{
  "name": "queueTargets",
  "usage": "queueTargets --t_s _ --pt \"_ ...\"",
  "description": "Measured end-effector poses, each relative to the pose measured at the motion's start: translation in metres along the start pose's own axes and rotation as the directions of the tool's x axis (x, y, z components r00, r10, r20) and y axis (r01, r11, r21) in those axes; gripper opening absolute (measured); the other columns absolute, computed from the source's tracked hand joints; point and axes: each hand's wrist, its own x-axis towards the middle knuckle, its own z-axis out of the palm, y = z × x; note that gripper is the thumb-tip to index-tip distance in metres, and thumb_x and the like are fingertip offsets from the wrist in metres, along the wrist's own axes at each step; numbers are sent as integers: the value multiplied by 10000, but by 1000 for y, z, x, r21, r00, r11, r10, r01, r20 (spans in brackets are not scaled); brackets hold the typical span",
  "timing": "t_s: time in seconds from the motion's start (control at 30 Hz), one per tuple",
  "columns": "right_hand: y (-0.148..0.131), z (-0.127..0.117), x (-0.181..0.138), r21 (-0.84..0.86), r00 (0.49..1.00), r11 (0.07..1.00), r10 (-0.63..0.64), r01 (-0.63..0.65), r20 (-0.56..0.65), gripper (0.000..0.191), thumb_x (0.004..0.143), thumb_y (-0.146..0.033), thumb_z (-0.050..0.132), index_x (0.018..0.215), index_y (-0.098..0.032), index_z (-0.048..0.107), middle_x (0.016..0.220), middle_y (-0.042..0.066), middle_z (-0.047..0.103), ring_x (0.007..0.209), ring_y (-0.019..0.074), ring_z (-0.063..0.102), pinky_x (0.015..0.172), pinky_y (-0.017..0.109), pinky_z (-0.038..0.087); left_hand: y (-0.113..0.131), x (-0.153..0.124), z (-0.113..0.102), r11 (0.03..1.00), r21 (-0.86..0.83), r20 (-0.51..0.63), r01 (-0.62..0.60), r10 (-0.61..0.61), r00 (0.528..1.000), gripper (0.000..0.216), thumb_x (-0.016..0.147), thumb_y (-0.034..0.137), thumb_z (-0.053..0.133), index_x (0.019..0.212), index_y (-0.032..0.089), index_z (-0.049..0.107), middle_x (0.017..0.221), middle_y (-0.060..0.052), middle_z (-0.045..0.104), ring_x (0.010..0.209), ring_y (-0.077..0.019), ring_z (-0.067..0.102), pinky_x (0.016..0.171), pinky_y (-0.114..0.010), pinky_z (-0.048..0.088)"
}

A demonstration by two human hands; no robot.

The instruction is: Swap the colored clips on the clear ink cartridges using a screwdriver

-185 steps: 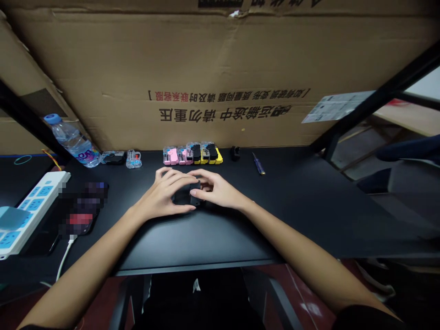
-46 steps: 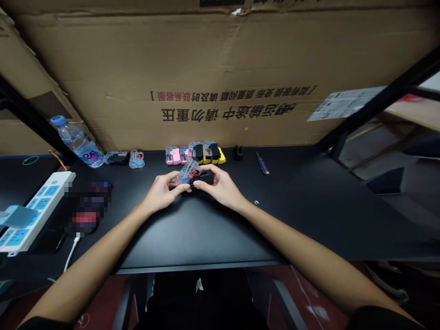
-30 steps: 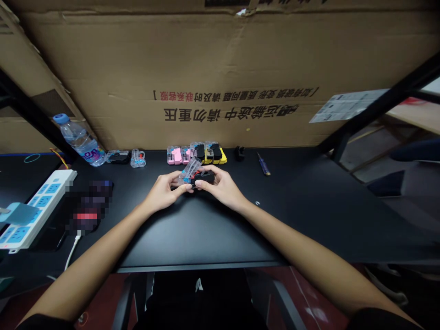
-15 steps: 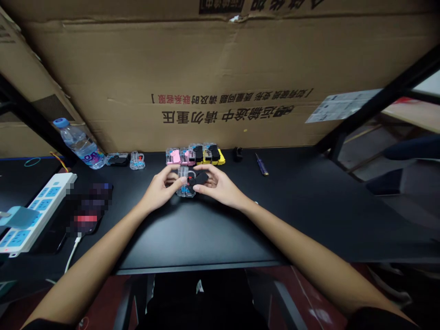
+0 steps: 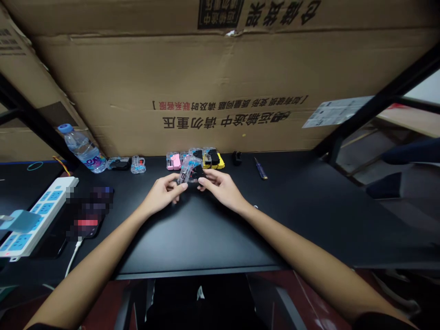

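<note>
Between my hands is a small clear plastic device with a black piece [image 5: 191, 170], tilted, showing blue and red bits inside. My left hand [image 5: 165, 193] pinches its lower left corner between thumb and fingers. On the other side, my right hand [image 5: 222, 187] grips the black part with thumb and bent fingers. Just behind it on the table lie similar devices: a pink one [image 5: 174, 161] and black-and-yellow ones [image 5: 215, 158], partly covered by the held one. Farther left sit a clear one [image 5: 138, 165] and a clear-and-black one [image 5: 118, 163].
A water bottle [image 5: 83, 149], a power strip [image 5: 37, 217] and a phone [image 5: 91, 213] on a cable occupy the left side. To the right lie a small black part [image 5: 237, 158] and a screwdriver [image 5: 261, 169]. A cardboard wall [image 5: 220, 68] closes off the back of the black table [image 5: 206, 238].
The device has gone from upright to tilted, with its top leaning right and its face turned. My left hand has shifted down to its lower corner. The view has tipped slightly upward.
</note>
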Motion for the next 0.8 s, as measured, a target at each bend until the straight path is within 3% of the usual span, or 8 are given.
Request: queueTargets --t_s 0.13,0.27,0.43,0.53,0.67,0.8 --pt "-9 -4 2 81 996 993 78 -81 46 537 868 -595 797 1168 -150 772 1060 120 819 812 221 746 829 422 645 1 0 -6 997 44 -39 -62 64 997 467 893 613 731 1036 168 728 591 79 437 495 -97 432 508 -228 368" --pt "-16 -3 1 92 994 989 113 -113 2 525 851 -615 805 1108 -159 788 1019 116 821 767 202 725 768 378 633 -2 0 -6 994 78 -44 -79 82 996 480 941 628 664 1051 165 724 633 63 457 543 -109 431 521 -233 353" --pt "-15 6 -2 25 993 997 66 -69 100 476 869 -636 772 977 -173 766 805 46 748 738 198 699 722 346 592 2 -5 6 981 170 139 -96 72 988 521 978 652 586 962 148 719 658 38 521 575 -120 448 563 -245 368" --pt "-16 3 -2 -10 995 998 58 -57 77 446 892 -614 758 900 -169 741 781 29 712 707 173 659 707 318 552 6 -5 4 982 143 106 -124 109 988 530 980 661 573 908 153 707 636 39 500 567 -120 429 569 -249 362" --pt "-22 -1 -2 -15 995 996 83 -83 -52 475 887 -662 734 827 -192 698 672 -7 631 606 155 575 621 304 498 1 -2 -6 984 123 2 -126 127 992 526 1000 644 558 837 160 683 578 51 427 543 -120 401 552 -251 323" --pt "-22 3 -4 -83 998 995 58 -55 35 493 897 -677 707 758 -205 675 667 -5 616 600 156 553 611 307 486 -4 -3 -2 983 151 79 -108 97 992 501 995 629 573 869 158 687 646 31 509 583 -123 439 559 -247 327"
